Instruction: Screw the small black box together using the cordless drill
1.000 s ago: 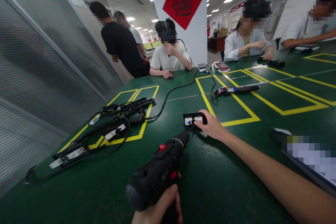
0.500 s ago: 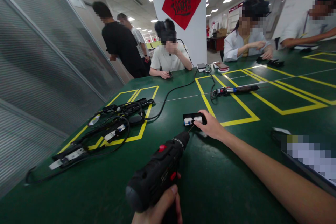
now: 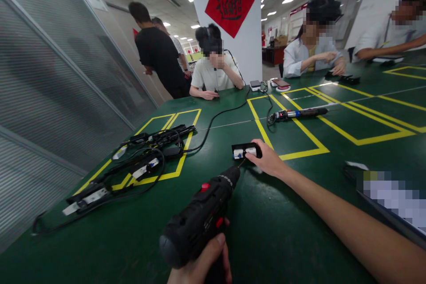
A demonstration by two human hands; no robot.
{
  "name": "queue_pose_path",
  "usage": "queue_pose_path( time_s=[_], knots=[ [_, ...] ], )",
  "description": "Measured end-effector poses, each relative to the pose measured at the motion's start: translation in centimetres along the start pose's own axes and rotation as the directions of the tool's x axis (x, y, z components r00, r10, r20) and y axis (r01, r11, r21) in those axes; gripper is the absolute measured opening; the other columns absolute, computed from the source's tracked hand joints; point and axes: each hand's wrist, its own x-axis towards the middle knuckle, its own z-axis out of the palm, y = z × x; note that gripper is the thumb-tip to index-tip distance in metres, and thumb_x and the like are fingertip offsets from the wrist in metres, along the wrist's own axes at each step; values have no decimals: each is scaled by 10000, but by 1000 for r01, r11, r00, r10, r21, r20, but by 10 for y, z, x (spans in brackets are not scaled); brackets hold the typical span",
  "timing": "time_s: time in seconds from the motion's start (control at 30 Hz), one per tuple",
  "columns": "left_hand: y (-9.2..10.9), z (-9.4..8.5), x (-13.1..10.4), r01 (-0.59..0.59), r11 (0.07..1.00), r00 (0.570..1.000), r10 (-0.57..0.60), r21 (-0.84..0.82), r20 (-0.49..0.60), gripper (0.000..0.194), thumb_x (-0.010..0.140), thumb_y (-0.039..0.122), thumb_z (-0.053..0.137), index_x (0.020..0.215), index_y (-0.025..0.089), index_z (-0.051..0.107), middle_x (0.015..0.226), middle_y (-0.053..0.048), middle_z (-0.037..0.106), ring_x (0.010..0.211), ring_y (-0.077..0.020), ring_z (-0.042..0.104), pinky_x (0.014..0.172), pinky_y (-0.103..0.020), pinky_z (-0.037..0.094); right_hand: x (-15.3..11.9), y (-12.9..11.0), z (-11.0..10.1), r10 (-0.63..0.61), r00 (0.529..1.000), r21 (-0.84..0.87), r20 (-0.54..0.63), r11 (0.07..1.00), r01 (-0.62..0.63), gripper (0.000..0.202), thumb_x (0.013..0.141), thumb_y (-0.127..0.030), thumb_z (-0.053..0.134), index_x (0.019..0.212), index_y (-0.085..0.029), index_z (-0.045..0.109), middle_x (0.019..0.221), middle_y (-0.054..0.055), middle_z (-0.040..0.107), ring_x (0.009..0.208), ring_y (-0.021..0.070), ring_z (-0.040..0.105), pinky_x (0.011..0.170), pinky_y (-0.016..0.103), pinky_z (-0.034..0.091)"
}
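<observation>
A black power drill (image 3: 199, 215) with red buttons is in my left hand (image 3: 201, 262), which is wrapped around its handle at the bottom of the view. The drill points forward and to the right. Its thin bit ends close to a small black housing with white parts and a bit of blue inside (image 3: 240, 153); whether the tip touches it I cannot tell. My right hand (image 3: 264, 157) grips that housing at its right end, thumb in front and fingers behind, against the green table (image 3: 282, 213).
Black bars with white blocks and cables (image 3: 146, 164) lie at left. A pen-shaped electric screwdriver (image 3: 299, 114) with a cord lies beyond my right hand. A blurred-out device (image 3: 392, 199) sits at right. Co-workers (image 3: 216, 71) sit across the table.
Both my hands, the drill and the housing stay almost where they were. In the background, the standing person in black has shifted slightly to the right.
</observation>
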Motion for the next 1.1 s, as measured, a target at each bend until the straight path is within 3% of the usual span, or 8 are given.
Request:
queue_pose_path(
  time_s=[0.3, 0.53, 1.1],
  knots=[
    [-1, 1, 2, -24, 999, 999, 25, -29, 21, 465, 719, 402, 611, 1065, 149, 430, 434, 24, 602, 345, -179, 552, 381, -280, 418, 0, 1, 0, 6, 1000, 3, 4, 1000, -6, 392, 783, -416, 544, 1110, -207, 488, 935, 71, 588, 851, 204, 543, 733, 329, 419],
    [-2, 0, 2, -31, 999, 999, 31, -9, 18, 337, 742, 403, 586, 944, 170, 452, 443, 23, 594, 353, -178, 557, 390, -279, 417, 0, 4, 2, -17, 1000, -3, -2, 1000, 17, 375, 792, -416, 537, 1102, -211, 487, 928, 64, 588, 841, 197, 545, 724, 320, 420],
    [-3, 0, 2, 5, 1000, 1000, -5, -28, -1, 434, 731, 439, 602, 1032, 146, 490, 468, 22, 586, 377, -172, 556, 427, -279, 409, 0, 3, 0, -1, 1000, 8, 11, 1000, 1, 395, 783, -429, 536, 1112, -216, 488, 935, 66, 582, 847, 204, 544, 717, 327, 419]
  ],
)
